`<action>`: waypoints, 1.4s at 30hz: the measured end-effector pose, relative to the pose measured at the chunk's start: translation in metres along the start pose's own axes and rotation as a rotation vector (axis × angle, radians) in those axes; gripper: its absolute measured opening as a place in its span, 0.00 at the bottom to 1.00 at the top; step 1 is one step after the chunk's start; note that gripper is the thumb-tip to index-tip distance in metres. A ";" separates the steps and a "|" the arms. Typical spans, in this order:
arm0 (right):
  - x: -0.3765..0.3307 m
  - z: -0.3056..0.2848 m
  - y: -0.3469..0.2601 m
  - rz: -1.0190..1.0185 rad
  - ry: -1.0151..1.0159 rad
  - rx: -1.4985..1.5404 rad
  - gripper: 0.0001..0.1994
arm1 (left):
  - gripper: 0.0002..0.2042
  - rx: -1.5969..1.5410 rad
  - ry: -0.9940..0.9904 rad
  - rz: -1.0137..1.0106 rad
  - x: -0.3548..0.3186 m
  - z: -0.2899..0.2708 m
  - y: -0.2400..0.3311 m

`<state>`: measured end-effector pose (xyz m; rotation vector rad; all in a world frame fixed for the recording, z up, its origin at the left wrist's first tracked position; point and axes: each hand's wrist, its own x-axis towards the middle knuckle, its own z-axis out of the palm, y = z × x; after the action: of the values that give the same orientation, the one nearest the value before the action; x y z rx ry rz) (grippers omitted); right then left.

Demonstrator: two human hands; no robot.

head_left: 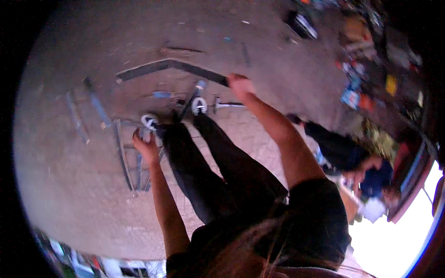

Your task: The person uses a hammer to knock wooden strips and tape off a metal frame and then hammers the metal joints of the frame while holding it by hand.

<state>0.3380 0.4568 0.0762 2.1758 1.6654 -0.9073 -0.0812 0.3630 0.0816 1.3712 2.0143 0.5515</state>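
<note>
My right hand (241,85) reaches forward and closes on the near end of a long dark bent metal bar (171,66) that lies across the concrete floor. My left hand (146,147) is down by my left shoe (149,122), its fingers curled at the top of a grey metal frame (126,160). The picture is too blurred there to show whether that hand grips the frame. My legs in black trousers (208,162) stand between the two hands, and my right shoe (199,105) is near the bar.
Loose grey metal strips (76,118) and a short bar (96,104) lie on the floor at left. A small T-shaped metal piece (227,104) lies by my right shoe. Another person in dark clothes (343,153) crouches at right, near colourful clutter (357,88).
</note>
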 end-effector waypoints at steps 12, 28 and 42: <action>-0.163 -0.133 0.013 -0.313 0.261 -0.421 0.19 | 0.38 0.606 -0.228 0.552 0.120 -0.152 0.151; -0.231 -0.103 -0.091 -0.026 0.083 0.073 0.31 | 0.22 -0.030 -0.400 -0.048 0.023 -0.071 0.155; -0.223 -0.059 -0.139 -0.230 -0.413 0.785 0.22 | 0.20 -0.557 -0.285 -0.372 -0.092 -0.024 0.173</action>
<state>0.1931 0.3596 0.2818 1.9776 1.5106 -2.1994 0.0404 0.3416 0.2359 0.6788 1.6544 0.6402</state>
